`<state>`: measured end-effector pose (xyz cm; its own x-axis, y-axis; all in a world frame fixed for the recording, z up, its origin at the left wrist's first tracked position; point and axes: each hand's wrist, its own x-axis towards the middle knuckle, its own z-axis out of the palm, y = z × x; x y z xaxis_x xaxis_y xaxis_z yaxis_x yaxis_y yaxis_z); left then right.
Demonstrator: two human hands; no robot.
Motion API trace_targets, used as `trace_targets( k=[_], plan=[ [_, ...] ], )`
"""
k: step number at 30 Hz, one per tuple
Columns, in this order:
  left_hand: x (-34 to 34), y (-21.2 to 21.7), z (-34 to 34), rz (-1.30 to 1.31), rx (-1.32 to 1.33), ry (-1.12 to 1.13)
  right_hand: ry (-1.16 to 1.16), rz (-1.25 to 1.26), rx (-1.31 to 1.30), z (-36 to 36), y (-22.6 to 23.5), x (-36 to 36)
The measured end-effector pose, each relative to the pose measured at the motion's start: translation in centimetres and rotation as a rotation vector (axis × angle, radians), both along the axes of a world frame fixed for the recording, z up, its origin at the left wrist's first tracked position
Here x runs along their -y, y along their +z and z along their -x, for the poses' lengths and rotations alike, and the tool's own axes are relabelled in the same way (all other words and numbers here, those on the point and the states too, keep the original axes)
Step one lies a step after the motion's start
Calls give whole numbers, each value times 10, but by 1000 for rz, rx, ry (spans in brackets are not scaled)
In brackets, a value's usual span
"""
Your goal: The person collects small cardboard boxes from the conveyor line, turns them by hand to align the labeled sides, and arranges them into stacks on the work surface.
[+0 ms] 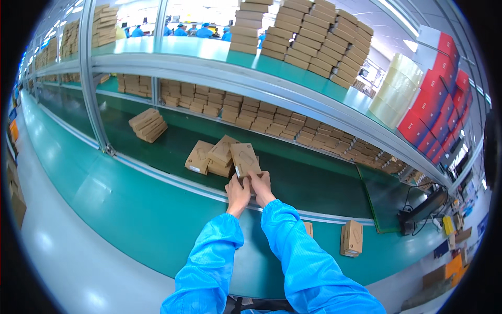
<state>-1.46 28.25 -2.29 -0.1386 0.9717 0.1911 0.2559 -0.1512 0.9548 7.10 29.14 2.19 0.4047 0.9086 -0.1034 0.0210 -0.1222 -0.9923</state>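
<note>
Head view: both hands at centre frame. My left hand (pixel 238 194) and right hand (pixel 261 184) grasp the near end of a cardboard box (pixel 244 158); fingertips partly hidden, can't tell how hard. Box sits right of a loose pile (pixel 200 156) over the dark green belt (pixel 314 180). Step in hand looks like setting down or picking up; can't tell which. Next move calls for two-handed support, I'd say, without nudging the pile.
</note>
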Motion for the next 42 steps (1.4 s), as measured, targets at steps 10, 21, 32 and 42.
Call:
trace_targets(
  k=[10, 21, 32, 42],
  plan=[
    [78, 20, -41, -436, 22, -192, -32, -174, 47, -77, 47, 88],
    [242, 30, 1, -472, -141, -508, 359, 130, -325, -99, 92, 247],
    [292, 9, 55, -795, -812, -112, 531, 446, -459, -62, 105, 292],
    [267, 50, 74, -827, -752, -201, 611, 557, -410, -49, 83, 281]
  ],
)
